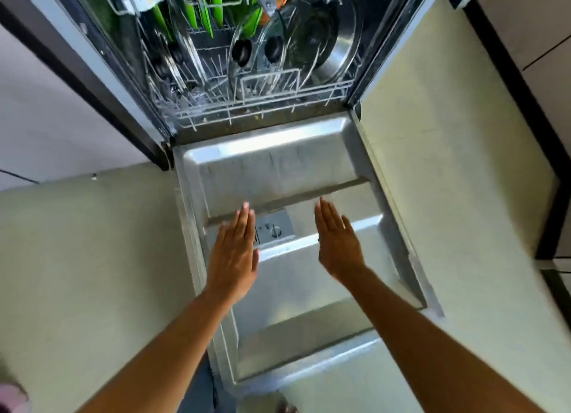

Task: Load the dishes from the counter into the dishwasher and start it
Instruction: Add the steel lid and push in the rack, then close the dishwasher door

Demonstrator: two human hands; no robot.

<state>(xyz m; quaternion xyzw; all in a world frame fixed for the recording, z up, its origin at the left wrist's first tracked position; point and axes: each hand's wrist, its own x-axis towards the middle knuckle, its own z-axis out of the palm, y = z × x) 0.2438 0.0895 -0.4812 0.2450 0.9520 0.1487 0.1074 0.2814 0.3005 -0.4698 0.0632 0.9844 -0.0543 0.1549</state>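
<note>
The dishwasher's steel door lies folded down flat in front of me. Both my hands hover over it with straight fingers and hold nothing: my left hand to the left of the grey detergent compartment, my right hand to its right. Behind the door, the lower rack sits inside the tub. It carries glass lids with black knobs, a steel pan at the right and green plates further back. An upper rack shows at the top edge.
Pale floor lies on both sides of the open door. White cabinet fronts with a dark plinth stand at the left, and more cabinets at the right. Something pink shows in the bottom left corner.
</note>
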